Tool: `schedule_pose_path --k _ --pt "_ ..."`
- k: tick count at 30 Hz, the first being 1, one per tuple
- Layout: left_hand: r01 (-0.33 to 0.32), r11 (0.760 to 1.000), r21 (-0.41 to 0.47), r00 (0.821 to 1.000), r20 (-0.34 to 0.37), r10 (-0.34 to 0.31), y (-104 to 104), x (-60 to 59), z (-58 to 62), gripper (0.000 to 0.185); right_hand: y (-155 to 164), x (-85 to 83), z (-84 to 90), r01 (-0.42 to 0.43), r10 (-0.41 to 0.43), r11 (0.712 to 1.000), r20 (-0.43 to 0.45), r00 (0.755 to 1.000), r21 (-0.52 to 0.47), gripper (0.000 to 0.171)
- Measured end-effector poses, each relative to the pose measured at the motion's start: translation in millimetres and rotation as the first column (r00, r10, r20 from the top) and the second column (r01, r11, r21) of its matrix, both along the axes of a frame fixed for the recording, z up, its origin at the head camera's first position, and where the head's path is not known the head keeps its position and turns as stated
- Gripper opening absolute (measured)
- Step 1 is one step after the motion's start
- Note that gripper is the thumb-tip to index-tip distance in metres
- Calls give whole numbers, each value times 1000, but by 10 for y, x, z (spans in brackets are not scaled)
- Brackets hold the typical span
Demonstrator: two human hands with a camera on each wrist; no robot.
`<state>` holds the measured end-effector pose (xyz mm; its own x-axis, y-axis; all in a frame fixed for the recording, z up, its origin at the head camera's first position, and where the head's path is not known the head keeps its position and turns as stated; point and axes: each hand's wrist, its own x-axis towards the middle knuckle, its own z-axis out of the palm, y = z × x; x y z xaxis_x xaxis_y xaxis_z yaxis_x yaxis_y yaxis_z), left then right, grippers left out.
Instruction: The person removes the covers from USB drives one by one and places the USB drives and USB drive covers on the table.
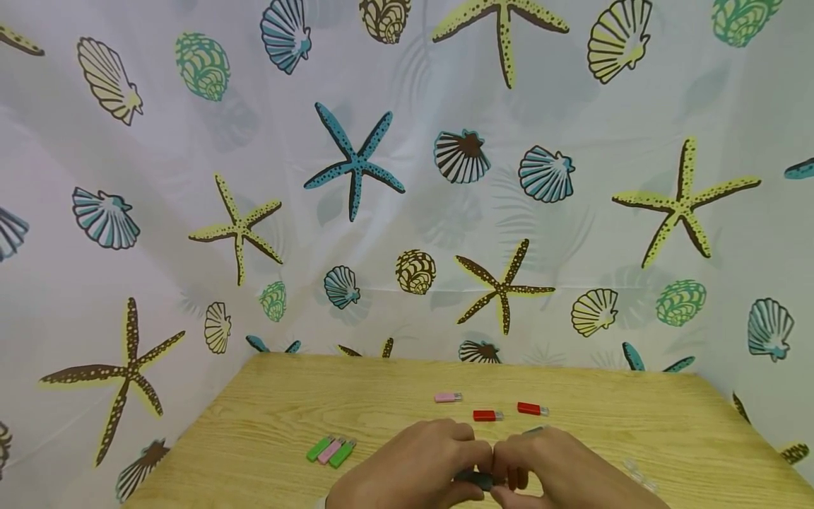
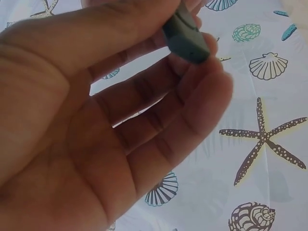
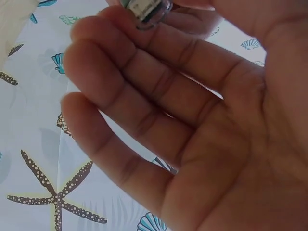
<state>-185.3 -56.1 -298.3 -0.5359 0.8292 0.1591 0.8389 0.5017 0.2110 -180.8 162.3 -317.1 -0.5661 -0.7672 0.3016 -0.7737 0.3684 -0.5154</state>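
Note:
Both hands meet at the table's (image 1: 267, 424) near edge in the head view. My left hand (image 1: 413, 466) pinches a dark grey USB stick (image 1: 481, 479) between thumb and fingertips; the left wrist view shows the stick's dark body (image 2: 185, 36) at the fingertips of that hand (image 2: 120, 134). My right hand (image 1: 559, 470) pinches the stick's other end. In the right wrist view a silvery, clear-covered end (image 3: 147, 9) shows between thumb and forefinger of this hand (image 3: 192, 120). Whether that end is a cap or the plug cannot be told.
A pink stick (image 1: 448, 397) and two red sticks (image 1: 487, 416) (image 1: 532, 408) lie beyond the hands. Two green sticks and a pink one (image 1: 331, 449) lie together to the left. A small clear piece (image 1: 639, 475) lies at right. A seashell-print curtain (image 1: 407, 177) surrounds the table.

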Motion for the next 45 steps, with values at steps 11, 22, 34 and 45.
schedule_pose_path --k 11,22,34,45 --pt "-28 1000 10 998 -48 28 -9 12 16 15 30 -19 14 45 -45 999 12 999 8 8" --pt "-114 993 6 993 -1 114 12 12 34 15 20 -30 31 114 -112 993 -98 989 7 15" --pt "-79 997 26 997 -18 79 15 3 5 15 18 -26 21 102 -100 995 -99 990 13 9" --pt "-73 997 32 996 -50 75 18 7 -11 14 13 -13 -1 92 -91 996 -171 981 -2 10"
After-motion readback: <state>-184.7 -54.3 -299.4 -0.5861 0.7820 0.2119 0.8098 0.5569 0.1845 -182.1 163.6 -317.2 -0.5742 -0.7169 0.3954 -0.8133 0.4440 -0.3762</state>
